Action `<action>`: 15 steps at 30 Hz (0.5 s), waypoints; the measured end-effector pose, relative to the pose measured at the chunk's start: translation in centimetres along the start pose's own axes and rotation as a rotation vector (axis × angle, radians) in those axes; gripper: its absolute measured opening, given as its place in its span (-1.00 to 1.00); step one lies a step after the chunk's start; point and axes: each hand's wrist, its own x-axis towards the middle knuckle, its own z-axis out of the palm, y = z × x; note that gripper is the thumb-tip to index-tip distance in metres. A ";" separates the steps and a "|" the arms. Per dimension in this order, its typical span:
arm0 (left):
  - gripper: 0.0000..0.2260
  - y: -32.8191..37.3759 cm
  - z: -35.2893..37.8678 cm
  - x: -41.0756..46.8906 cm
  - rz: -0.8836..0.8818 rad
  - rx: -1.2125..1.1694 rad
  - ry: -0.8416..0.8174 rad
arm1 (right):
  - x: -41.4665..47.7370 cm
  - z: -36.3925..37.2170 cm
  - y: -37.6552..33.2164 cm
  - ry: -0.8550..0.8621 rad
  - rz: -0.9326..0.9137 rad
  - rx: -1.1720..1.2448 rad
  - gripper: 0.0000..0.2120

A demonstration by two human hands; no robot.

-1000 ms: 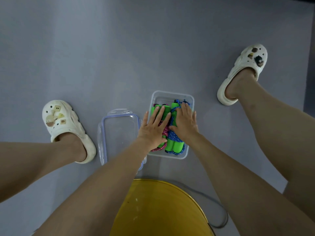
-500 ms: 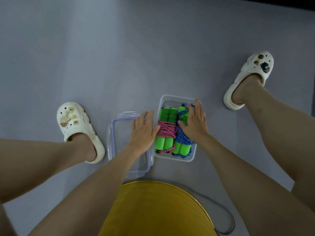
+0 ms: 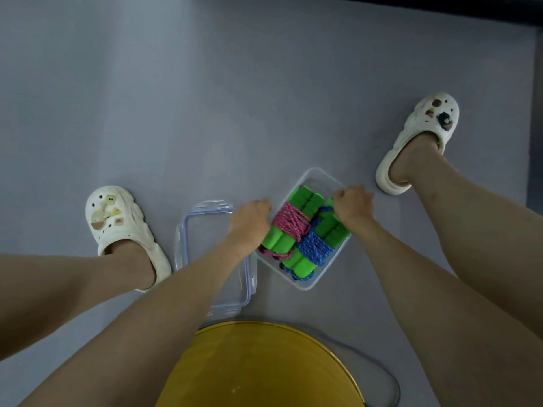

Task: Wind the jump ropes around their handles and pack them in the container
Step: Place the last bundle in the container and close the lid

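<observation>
A clear plastic container [image 3: 305,284] sits on the grey floor, turned at an angle. Inside lie two bundles of green foam handles side by side: one wound with pink rope [image 3: 289,223], the other with blue rope [image 3: 316,248]. My left hand [image 3: 249,221] is curled over the container's left edge. On the far right edge my right hand [image 3: 352,204] is curled the same way and hides part of the blue bundle's handles. Both hands grip the container's sides.
The clear lid with a blue seal [image 3: 211,254] lies flat just left of the container, partly under my left forearm. A yellow round object [image 3: 258,368] fills the bottom centre, with a grey cable [image 3: 390,380] beside it. My feet in white clogs [image 3: 117,221] [image 3: 423,136] flank the spot.
My hands left the tops of the bundles and closed on the container's two sides. The container has turned clockwise to sit diagonally on the floor.
</observation>
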 end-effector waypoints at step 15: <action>-0.59 -1.2 1.0 -1.9 -0.409 -0.370 0.066 | -12.2 6.0 -2.5 -0.624 0.586 0.899 -0.75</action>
